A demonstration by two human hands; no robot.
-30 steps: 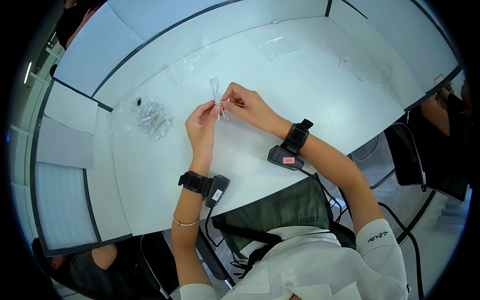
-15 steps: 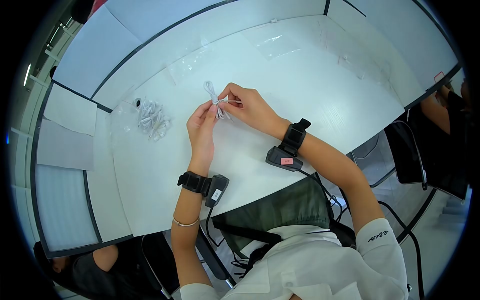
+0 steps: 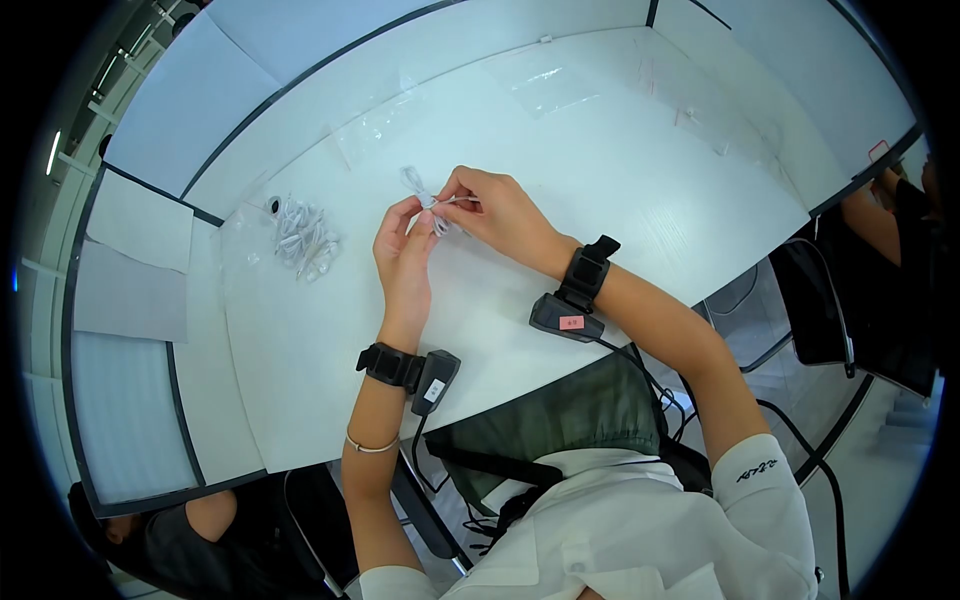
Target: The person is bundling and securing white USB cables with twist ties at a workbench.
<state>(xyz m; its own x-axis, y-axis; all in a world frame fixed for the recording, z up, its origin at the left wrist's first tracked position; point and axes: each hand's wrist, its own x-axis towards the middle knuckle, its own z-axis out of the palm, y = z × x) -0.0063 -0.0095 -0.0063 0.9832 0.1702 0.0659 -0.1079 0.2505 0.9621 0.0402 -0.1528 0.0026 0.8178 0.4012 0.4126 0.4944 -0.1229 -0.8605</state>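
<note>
A coiled white cable (image 3: pixel 413 181) is held between my two hands over the middle of the table, its loops sticking out above and below my fingers. My left hand (image 3: pixel 404 250) pinches the bundle at its narrow waist between thumb and fingers. From the right, my right hand (image 3: pixel 497 208) is closed on a strand of the same cable, and a thin white end pokes out past its fingers. Exactly how the strand passes around the waist is hidden by the fingertips. To the left lies a pile of white cables (image 3: pixel 303 240), apart from both hands.
A small dark round object (image 3: pixel 274 205) sits by the pile. Clear plastic bags (image 3: pixel 552 90) lie toward the back of the white table (image 3: pixel 620 190). Low partition panels (image 3: pixel 140 290) border it. Black devices with leads (image 3: pixel 434 381) are strapped to both wrists. Other people sit at either side.
The cable's upper loop has tilted slightly to the left, and the fingers of both hands have shifted a little at the bundle. Both hands keep their hold.
</note>
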